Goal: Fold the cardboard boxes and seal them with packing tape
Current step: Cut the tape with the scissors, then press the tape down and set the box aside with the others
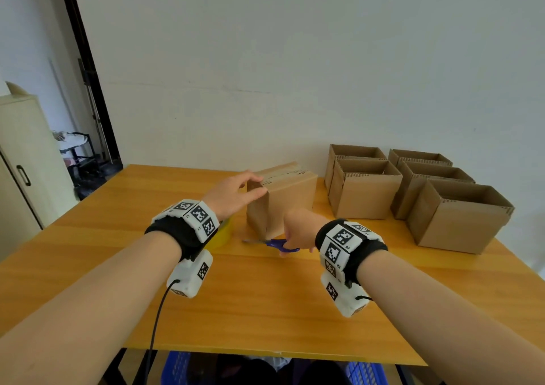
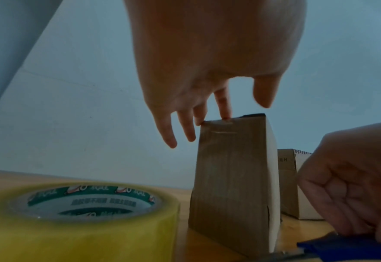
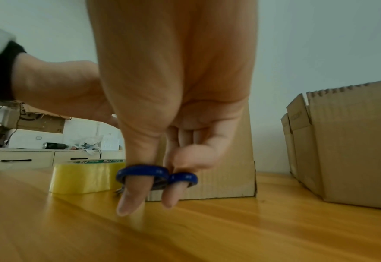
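Box [image 1: 287, 199]: left hand [image 1: 233, 193] steadies top, fingers straight; right hand [image 1: 299, 230] grips scissors [image 1: 277, 244] beside it (tape [image 2: 79, 218] likewise near).

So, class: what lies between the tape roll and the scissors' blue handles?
Bare tabletop only; the right wrist view shows the tape roll just left of the scissors.

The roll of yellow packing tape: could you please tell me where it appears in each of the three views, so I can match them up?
Head: the roll of yellow packing tape is just left of centre, mostly hidden behind the left wrist.
Left wrist: it fills the bottom-left corner, core uppermost.
Right wrist: it lies left of centre, on the table beyond the thumb.
Shared landmark: the closed cardboard box stands just to its right in every view.
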